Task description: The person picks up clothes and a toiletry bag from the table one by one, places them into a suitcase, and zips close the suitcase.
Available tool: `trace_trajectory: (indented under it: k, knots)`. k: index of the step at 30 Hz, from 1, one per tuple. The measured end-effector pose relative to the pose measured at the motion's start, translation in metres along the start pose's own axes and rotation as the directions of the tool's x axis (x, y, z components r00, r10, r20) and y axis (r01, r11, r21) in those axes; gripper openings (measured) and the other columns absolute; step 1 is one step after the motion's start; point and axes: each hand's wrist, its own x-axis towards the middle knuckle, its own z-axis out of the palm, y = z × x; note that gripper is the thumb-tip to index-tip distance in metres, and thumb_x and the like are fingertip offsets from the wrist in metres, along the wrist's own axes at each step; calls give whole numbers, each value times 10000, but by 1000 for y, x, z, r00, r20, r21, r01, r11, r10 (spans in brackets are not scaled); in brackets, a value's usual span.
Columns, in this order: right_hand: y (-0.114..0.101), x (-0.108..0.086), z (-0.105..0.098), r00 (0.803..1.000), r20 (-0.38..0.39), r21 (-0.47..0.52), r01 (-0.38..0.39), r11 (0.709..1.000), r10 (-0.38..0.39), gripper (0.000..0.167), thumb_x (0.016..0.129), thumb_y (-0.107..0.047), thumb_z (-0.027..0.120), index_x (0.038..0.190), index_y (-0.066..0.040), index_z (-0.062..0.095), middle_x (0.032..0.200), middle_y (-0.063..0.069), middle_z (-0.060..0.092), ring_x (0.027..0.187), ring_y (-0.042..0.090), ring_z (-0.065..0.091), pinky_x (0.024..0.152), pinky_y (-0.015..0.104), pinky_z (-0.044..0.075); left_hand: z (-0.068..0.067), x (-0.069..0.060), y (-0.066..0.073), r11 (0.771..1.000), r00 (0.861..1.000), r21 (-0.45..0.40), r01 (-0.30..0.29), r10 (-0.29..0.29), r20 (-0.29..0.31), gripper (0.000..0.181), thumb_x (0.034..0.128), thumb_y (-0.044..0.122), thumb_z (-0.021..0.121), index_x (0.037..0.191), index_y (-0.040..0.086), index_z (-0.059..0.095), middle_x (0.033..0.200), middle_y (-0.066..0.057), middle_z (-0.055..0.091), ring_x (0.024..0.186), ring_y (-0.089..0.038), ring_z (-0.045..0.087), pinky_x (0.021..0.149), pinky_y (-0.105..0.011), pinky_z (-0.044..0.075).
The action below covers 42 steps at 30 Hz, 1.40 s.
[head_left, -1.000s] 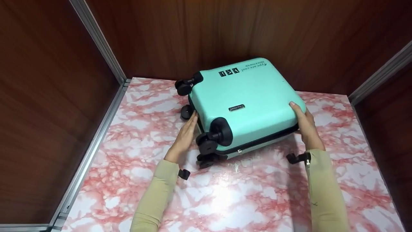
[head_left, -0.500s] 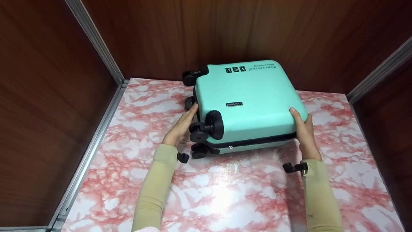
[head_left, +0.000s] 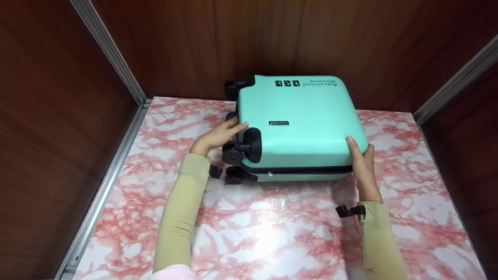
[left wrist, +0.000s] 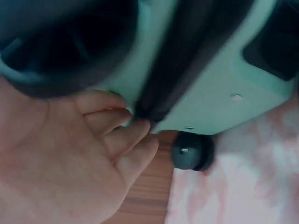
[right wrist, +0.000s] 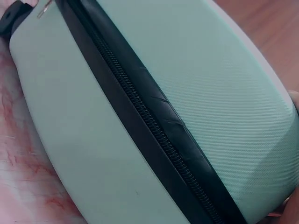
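Note:
A mint-green hard-shell suitcase (head_left: 299, 112) lies flat on the red-and-white marbled surface, its black wheels (head_left: 233, 152) toward the left. My left hand (head_left: 218, 137) is at the wheel end, between the wheels. Its thumb touches the shell's top edge. In the left wrist view, the loosely bent fingers (left wrist: 131, 140) touch the end face by the dark seam. At the near right corner my right hand (head_left: 363, 167) grips the suitcase, thumb on top and fingers round the side. A black zipper (right wrist: 140, 107) fills the right wrist view, running along the suitcase's side; that hand is mostly hidden there.
Dark wood panels (head_left: 272, 39) stand behind and at both sides, joined by metal corner strips (head_left: 113, 50). The suitcase's far side is close to the back panel. Marbled surface (head_left: 264, 233) extends in front and to both sides.
The suitcase has turned so its near side faces me squarely, and its tilt has levelled out. My left hand has shifted up and left, its thumb now on the top edge. The right hand keeps its grip.

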Motion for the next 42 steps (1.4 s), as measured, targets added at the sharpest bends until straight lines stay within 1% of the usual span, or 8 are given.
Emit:
trace_trajectory:
  k: [5,12,18,28,34,37,39,42]
  knots:
    - [1,-6,7,1000,-3,16,16,1000,-16,951,937,-662,558,1576,-78,165,1593,193,217,1410,313,280,1163,461,203,-4,-4,19,994,991,105,-16,29,-128,773,1022,626,454,1572,86,384,1571,-117,417,1436,-265,378,1136,-427,328]
    - [4,-10,13,1000,9,30,24,999,-25,952,941,-657,556,1594,-103,140,1623,185,191,1443,320,264,1169,472,199,2,-9,36,971,953,236,49,25,-303,591,1048,495,526,1452,66,568,1417,-115,585,1276,-265,546,1055,-418,420]
    - [5,-9,13,1000,6,30,26,999,-26,944,938,-668,552,1585,-103,161,1610,187,215,1427,315,279,1164,472,205,16,-12,46,926,901,369,82,89,-425,566,1055,442,545,1436,23,567,1388,-158,600,1226,-321,585,999,-445,468]
    - [4,-10,10,1000,8,17,17,1000,-17,951,943,-657,554,1594,-97,146,1613,192,211,1432,318,280,1168,468,207,38,-21,45,889,808,457,-12,278,-519,569,1037,389,604,1428,-20,549,1380,-193,577,1240,-357,560,1020,-467,442]
    - [-2,-13,9,999,-22,-15,40,999,-40,987,946,-647,560,1624,-90,108,1646,179,170,1472,306,238,1181,455,200,58,-31,46,847,817,523,-97,368,-445,644,1033,471,570,1495,29,494,1552,-179,415,1408,-356,389,1119,-494,340]
    - [-6,-19,10,986,-92,-71,135,988,-141,955,940,-610,612,1619,-113,160,1644,144,180,1478,282,232,1177,446,210,65,-35,46,806,831,580,-119,401,-387,724,993,567,585,1513,73,484,1584,-142,385,1468,-350,293,1156,-505,279]
    - [-8,-24,13,955,-150,-129,238,963,-256,889,934,-547,673,1584,-101,262,1606,131,242,1458,270,255,1165,448,221,69,-36,44,773,831,622,-122,422,-361,802,942,635,616,1523,100,478,1591,-121,380,1485,-351,258,1164,-512,260]
    - [-10,-32,18,877,-207,-204,395,896,-434,713,931,-419,742,1476,-78,433,1500,110,365,1389,247,302,1122,473,263,73,-35,41,724,821,680,-115,454,-346,923,858,705,669,1534,112,460,1591,-117,380,1490,-366,244,1166,-516,256]
